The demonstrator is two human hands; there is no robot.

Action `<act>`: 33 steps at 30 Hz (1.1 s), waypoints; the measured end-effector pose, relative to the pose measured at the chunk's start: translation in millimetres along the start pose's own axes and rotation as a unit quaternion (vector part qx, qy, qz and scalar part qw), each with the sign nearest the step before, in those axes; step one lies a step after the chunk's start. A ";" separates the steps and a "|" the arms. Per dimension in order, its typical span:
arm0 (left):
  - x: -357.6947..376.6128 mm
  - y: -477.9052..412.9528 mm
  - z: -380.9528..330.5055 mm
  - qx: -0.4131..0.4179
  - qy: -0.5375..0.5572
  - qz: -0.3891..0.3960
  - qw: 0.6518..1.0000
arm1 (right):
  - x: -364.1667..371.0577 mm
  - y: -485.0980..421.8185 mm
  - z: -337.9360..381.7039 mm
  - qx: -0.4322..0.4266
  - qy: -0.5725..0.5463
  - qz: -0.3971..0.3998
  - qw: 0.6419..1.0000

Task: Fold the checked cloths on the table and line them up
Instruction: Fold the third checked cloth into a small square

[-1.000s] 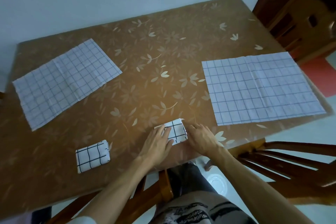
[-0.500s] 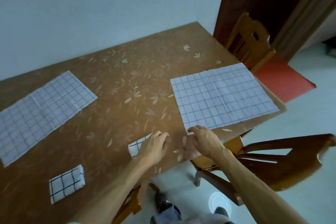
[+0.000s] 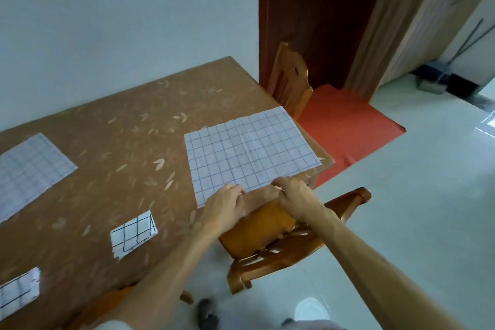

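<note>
Your left hand and right hand have left the small folded black-checked cloth and now sit on the near edge of the big flat white cloth with blue checks, at the right end of the brown leaf-pattern tabletop. Both hands have fingers curled over that edge; it looks like a pinch, but the fingertips are hidden, so I cannot tell for sure.

Meaning for the task, as I judge: cloth no. 2 is finished and this is the start of cloth no. 3.

Vs. the frame 0.5 s ago: there the left hand was on the small folded cloth and the right hand only reached the corner of the big one. Now the small folded cloth lies free, near the front edge, left of your hands. The view also turned to the right, so more door and floor show.

Another folded checked cloth lies at the near left corner, partly cut off. One more flat blue-checked cloth waits at the far left. The two folded ones are roughly in one row along the near edge.

A wooden chair stands under your arms.
</note>
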State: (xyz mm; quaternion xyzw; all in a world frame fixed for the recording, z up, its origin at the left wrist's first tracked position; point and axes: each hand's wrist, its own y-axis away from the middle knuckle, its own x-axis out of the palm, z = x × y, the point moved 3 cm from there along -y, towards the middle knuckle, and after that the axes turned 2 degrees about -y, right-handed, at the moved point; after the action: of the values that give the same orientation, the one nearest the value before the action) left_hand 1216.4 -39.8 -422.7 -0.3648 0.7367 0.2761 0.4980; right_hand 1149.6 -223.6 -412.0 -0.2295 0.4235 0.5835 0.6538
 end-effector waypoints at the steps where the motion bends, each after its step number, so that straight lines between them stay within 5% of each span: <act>1: 2.8 -3.0 -11.6 0.003 0.000 -0.002 1.000 | -5.4 2.5 -10.3 0.003 -0.005 0.002 1.000; 22: 105.6 -146.2 -54.8 -0.067 0.029 0.064 0.995 | -34.4 -110.7 -133.2 0.097 0.048 0.113 0.988; 33: 161.7 -178.1 -62.7 -0.121 0.026 0.096 0.988 | -22.5 -181.2 -170.1 0.365 -0.055 0.082 0.926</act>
State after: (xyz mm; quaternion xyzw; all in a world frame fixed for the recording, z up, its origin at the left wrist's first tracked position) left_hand 1289.2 -234.1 -559.6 -0.3570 0.7421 0.4004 0.4019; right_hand 1275.3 -410.2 -519.8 0.0933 0.5883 0.4518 0.6642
